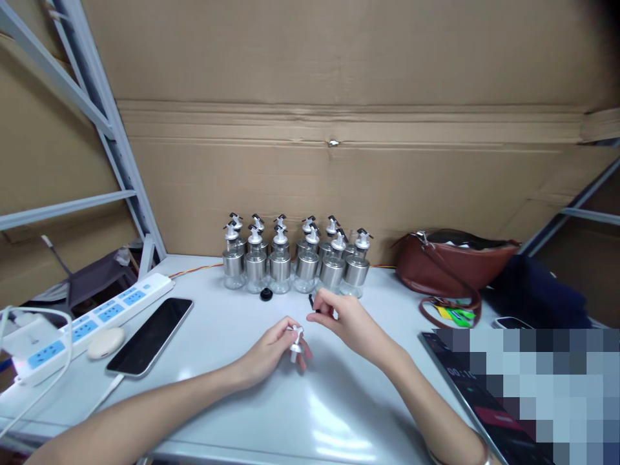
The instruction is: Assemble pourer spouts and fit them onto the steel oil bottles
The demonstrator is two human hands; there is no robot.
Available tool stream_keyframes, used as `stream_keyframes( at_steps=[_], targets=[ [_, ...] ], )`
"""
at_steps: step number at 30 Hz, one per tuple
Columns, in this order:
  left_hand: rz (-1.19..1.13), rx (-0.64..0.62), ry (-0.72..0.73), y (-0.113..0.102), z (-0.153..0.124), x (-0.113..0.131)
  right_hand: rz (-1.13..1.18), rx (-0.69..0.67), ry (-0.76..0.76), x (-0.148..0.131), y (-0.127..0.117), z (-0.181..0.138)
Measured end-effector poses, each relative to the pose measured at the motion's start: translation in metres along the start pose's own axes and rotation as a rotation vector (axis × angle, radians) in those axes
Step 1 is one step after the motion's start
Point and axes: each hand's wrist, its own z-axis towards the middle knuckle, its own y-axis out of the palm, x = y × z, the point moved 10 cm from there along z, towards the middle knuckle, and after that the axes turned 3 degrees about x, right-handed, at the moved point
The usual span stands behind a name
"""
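My left hand (pixel 272 352) is closed round a small white plastic spout cap (pixel 295 343) just above the white table (pixel 203 381). My right hand (pixel 345 319) pinches a small black piece (pixel 312 303) between thumb and fingers, a little to the right of the cap and apart from it. Behind both hands stands a cluster of several glass and steel bottles (pixel 295 261) with white pourer tops. A loose black round cap (pixel 266 294) lies on the table in front of the bottles.
A black phone (pixel 151 336), a beige oval object (pixel 105 342) and a white and blue power strip (pixel 92 318) lie at the left. A brown bag (pixel 448 261) sits at the right. A dark tablet (pixel 484 400) lies at the front right. Cardboard covers the wall behind.
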Motion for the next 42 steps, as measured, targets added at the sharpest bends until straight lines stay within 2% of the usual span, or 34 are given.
stream_keyframes(
  at_steps=[7, 14, 20, 26, 32, 42],
  targets=[
    [-0.001, -0.006, 0.022, 0.000, 0.000, 0.001, 0.061, 0.040, -0.080, -0.007, -0.004, 0.001],
    [0.039, -0.012, 0.041, 0.001, -0.001, 0.003, 0.120, 0.000, -0.016, 0.000, 0.004, 0.001],
    [0.054, 0.030, 0.060, -0.003, -0.001, 0.005, 0.194, 0.078, -0.028, -0.002, -0.005, 0.002],
    [0.041, 0.000, 0.073, 0.000, -0.004, 0.007, 0.379, 0.005, 0.093, 0.007, 0.006, 0.002],
    [0.052, -0.006, 0.088, 0.000, -0.004, 0.008, 0.375, -0.070, 0.111, 0.011, 0.019, 0.004],
    [0.014, 0.015, 0.076, -0.004, -0.001, 0.003, 0.386, -0.164, 0.117, 0.014, 0.020, 0.000]
  ],
)
